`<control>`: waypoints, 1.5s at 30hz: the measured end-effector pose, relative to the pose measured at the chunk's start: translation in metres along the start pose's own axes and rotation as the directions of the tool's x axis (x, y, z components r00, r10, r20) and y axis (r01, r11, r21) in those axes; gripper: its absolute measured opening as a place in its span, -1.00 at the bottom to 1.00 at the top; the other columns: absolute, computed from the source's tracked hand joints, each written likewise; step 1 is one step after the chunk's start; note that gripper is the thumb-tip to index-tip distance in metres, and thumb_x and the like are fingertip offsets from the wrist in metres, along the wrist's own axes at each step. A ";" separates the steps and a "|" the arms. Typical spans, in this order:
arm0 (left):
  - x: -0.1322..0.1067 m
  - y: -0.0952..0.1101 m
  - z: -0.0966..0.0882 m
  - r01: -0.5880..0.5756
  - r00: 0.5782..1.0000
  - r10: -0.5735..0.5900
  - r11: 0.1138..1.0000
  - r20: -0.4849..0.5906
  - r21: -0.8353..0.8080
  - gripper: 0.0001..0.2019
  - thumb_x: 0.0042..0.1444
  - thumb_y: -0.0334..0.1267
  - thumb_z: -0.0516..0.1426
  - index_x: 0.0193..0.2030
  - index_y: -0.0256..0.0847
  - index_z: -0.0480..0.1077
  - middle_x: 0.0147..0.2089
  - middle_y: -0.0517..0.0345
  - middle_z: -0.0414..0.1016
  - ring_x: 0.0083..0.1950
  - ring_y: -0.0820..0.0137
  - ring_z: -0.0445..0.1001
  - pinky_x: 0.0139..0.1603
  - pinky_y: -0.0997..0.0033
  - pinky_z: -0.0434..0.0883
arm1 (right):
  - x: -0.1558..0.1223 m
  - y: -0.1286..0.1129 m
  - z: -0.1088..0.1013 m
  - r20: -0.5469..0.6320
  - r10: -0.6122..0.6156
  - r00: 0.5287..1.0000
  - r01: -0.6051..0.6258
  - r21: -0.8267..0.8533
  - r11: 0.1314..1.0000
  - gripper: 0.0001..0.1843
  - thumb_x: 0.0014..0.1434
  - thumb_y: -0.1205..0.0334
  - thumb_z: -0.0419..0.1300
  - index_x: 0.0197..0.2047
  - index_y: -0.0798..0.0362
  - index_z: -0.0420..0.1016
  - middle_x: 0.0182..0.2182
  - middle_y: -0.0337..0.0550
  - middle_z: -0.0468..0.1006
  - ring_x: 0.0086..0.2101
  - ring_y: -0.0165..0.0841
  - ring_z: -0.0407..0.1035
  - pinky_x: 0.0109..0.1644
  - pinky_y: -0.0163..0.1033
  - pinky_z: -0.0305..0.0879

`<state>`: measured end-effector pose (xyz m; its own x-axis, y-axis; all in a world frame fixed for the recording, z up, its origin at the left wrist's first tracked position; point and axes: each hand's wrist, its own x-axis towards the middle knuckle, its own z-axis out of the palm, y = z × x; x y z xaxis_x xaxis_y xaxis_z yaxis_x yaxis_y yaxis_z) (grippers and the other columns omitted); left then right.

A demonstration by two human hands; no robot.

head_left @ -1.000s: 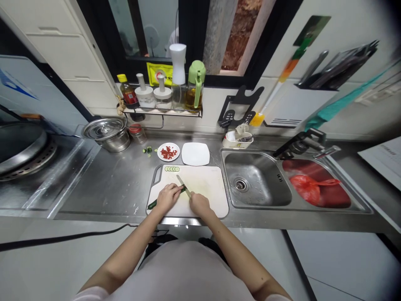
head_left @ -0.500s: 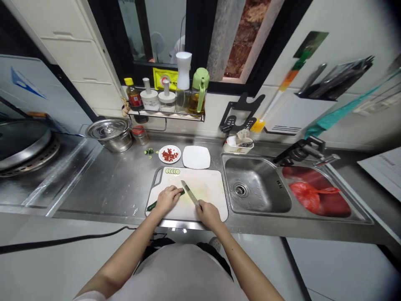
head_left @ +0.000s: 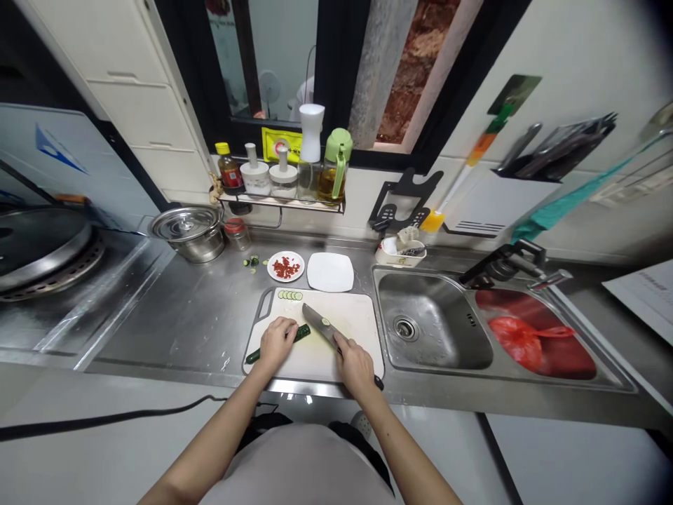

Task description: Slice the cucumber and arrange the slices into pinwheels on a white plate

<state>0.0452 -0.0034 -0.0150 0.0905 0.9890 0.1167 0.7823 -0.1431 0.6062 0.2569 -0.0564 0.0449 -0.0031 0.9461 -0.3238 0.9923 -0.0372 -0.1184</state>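
Right hand grip: fingers wrapped around the handle of one steel kitchen knife, blade lying angled up-left over the board, one pale slice stuck on it. Left hand grip: fingers curled down, pressing one dark green cucumber flat on the board; its cut end pokes out right of the fingers, just beside the blade, and its other end shows at the board's left edge.

Largest first:
- 1 stainless steel worktop
- 1 double steel sink, right basin holds 1 red plastic bag
- 1 white rectangular cutting board, both hands over it
- 1 lidded steel pot, back left
- 1 square white plate, behind the board
- 1 round white dish of chopped red bits, just left of it
- 1 row of cucumber slices at the board's far edge, about 5; exact count unclear.
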 end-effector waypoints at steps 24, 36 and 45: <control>0.030 0.033 -0.013 -0.237 0.956 0.225 0.971 0.190 0.039 -0.77 0.21 -0.15 0.09 -0.11 -0.04 0.55 0.05 0.06 0.44 0.14 0.22 0.32 0.23 0.08 0.16 | -0.009 -0.008 0.004 -0.084 -0.224 0.971 0.213 -0.118 0.970 -0.50 0.32 0.30 -0.03 0.31 -0.10 0.20 -0.14 0.00 0.45 -0.15 -0.25 0.30 -0.08 -0.20 0.09; 0.036 0.026 -0.008 0.001 1.000 0.000 0.975 0.005 -0.223 -0.85 0.14 -0.20 0.13 -0.26 -0.14 0.52 -0.24 0.16 0.55 -0.20 0.38 0.48 -0.08 0.37 0.38 | -0.013 0.006 0.012 -0.068 -0.115 0.991 0.108 -0.090 0.990 -0.49 0.29 0.28 0.01 0.30 -0.08 0.22 -0.12 0.00 0.45 -0.13 -0.24 0.33 -0.05 -0.20 0.12; 0.067 -0.013 -0.014 0.337 0.931 -0.363 0.899 -0.045 -0.279 -0.83 0.06 -0.20 0.18 -0.25 -0.19 0.53 -0.33 0.14 0.58 -0.33 0.42 0.50 -0.26 0.47 0.35 | -0.021 0.026 0.011 -0.064 0.031 0.997 -0.034 -0.039 0.999 -0.48 0.26 0.25 0.05 0.29 -0.08 0.25 -0.11 -0.05 0.48 -0.11 -0.25 0.38 -0.04 -0.26 0.18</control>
<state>0.0322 0.0647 -0.0042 -0.2279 0.9707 -0.0761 0.5618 0.1949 0.8040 0.2816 -0.0812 0.0383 0.0357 0.9632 -0.2666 0.9959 -0.0564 -0.0706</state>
